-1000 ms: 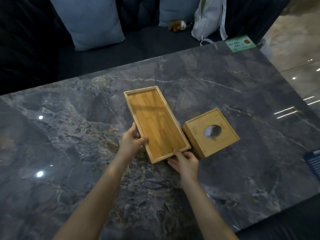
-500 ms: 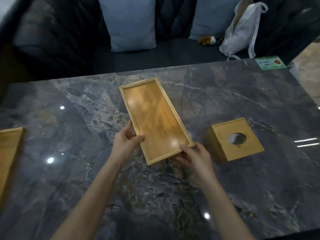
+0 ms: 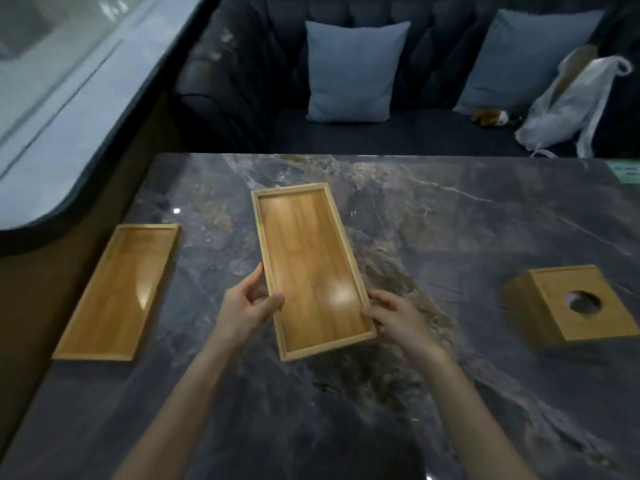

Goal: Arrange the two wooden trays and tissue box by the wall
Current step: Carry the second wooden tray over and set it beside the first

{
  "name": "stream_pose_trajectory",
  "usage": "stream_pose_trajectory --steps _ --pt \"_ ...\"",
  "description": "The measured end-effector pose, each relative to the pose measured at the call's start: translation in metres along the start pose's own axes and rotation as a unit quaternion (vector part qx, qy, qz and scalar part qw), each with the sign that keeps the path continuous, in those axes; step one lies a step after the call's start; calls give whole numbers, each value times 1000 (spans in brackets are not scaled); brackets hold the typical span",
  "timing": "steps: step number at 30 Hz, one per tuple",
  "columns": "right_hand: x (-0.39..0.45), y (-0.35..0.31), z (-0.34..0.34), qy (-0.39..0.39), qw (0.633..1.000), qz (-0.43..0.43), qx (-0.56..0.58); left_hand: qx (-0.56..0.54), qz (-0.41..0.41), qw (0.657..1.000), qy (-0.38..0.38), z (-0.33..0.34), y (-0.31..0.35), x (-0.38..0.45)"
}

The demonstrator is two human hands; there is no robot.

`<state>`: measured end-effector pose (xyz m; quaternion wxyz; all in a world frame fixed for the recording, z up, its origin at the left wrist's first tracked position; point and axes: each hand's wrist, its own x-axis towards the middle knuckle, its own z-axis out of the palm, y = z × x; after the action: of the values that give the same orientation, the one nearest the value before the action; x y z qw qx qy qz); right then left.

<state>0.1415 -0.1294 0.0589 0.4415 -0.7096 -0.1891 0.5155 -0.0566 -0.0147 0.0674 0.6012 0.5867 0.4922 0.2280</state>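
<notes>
I hold a long wooden tray (image 3: 308, 265) lifted a little above the dark marble table (image 3: 450, 223), its long side pointing away from me. My left hand (image 3: 247, 308) grips its left rim and my right hand (image 3: 398, 318) grips its near right corner. A second wooden tray (image 3: 117, 292) lies flat at the table's left edge, beside the wall (image 3: 52, 140). The wooden tissue box (image 3: 575, 304), with a round hole in its top, stands at the right, apart from both hands.
A dark sofa (image 3: 346, 140) runs along the table's far side with two blue cushions (image 3: 353, 71), a small plush toy (image 3: 491, 116) and a white bag (image 3: 571, 109). A green card (image 3: 627, 169) lies at the far right table edge.
Both hands have carried the tray leftward, away from the tissue box. My view has swung left, so the second tray and the wall now show fully.
</notes>
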Motion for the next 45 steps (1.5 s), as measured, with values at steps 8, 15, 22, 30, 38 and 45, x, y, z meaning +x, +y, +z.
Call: stream_pose_trajectory --steps 8,15,22,30,38,45 --pt "-14 22 96 -78 985 -62 -143 18 -14 999 -30 -97 -37 -21" --pt "-6 44 163 -51 964 -74 -249 38 -35 998 -34 -145 -62 -12" --pt "13 57 207 -22 975 -39 -218 217 -16 976 22 -168 -92 17" --pt "30 56 227 11 984 -23 -179 351 -3 933 86 -171 -111 39" --pt "41 46 240 87 942 -59 -320 485 -18 874 37 -168 -109 53" --pt "46 54 250 111 931 -44 -345 491 -16 871 24 -167 -106 52"
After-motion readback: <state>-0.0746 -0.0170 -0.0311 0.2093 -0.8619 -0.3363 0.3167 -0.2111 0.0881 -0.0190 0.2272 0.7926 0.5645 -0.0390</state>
